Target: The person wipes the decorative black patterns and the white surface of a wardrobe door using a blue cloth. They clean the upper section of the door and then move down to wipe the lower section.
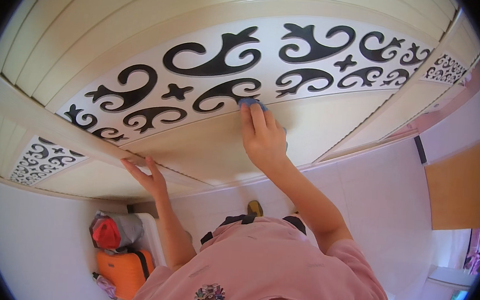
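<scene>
A cream wardrobe door (206, 143) fills the space before me, with a white panel (268, 63) of black scrollwork across it. My right hand (264, 135) holds a bunched blue cloth (252, 103) against the panel's lower border, beside a black scroll. Part of the cloth also shows past the right side of the palm. My left hand (149, 179) rests with fingers spread on the door's left upright frame (109, 148), below the panel. Nothing is visible in its grasp.
At lower left, an orange case (122, 272) lies beside a grey bag (130, 228) with a red item (106, 232). Pale floor tiles (380, 195) run along the wardrobe's foot. A wooden-coloured panel (459, 184) stands at right. A slipper (255, 208) shows below me.
</scene>
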Available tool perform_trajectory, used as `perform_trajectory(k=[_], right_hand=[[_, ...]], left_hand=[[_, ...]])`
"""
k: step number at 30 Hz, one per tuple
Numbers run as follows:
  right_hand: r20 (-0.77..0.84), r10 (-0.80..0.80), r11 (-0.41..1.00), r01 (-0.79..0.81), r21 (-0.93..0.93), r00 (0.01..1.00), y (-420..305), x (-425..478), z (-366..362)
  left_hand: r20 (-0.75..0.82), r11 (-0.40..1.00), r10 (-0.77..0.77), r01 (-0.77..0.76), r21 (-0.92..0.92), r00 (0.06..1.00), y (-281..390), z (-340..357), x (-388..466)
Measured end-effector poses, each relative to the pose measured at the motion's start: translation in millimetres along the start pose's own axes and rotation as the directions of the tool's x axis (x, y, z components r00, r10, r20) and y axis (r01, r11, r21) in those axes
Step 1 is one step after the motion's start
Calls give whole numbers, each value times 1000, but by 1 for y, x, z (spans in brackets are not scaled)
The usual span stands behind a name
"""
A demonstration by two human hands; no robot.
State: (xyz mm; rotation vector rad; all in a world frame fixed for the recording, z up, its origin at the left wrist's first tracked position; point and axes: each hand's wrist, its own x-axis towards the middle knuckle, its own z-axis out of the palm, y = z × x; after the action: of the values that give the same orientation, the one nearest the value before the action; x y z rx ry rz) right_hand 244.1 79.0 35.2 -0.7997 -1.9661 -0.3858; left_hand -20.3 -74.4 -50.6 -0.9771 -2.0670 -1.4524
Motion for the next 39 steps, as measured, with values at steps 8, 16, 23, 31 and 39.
perform_trajectory(k=[8, 16, 23, 31, 39], right_hand=[[-60, -65, 998, 65, 2, 996, 46, 0, -40], [4, -139, 990, 139, 30, 990, -41, 14, -2], [-31, -394, 910, 395, 130, 918, -99, 27, 31], [-132, -526, 801, 541, 255, 840, -205, 58, 79], [-61, -504, 784, 486, 386, 862, -183, 44, 76]], left_hand=[[44, 995, -84, 86, -53, 995, -4, -2, -2], [26, 980, -173, 175, -91, 985, -1, -4, -6], [40, 837, -355, 337, -431, 934, -7, -12, -2], [56, 871, -186, 191, -452, 981, -17, -11, -8], [30, 944, -139, 141, -300, 990, -11, 20, -17]])
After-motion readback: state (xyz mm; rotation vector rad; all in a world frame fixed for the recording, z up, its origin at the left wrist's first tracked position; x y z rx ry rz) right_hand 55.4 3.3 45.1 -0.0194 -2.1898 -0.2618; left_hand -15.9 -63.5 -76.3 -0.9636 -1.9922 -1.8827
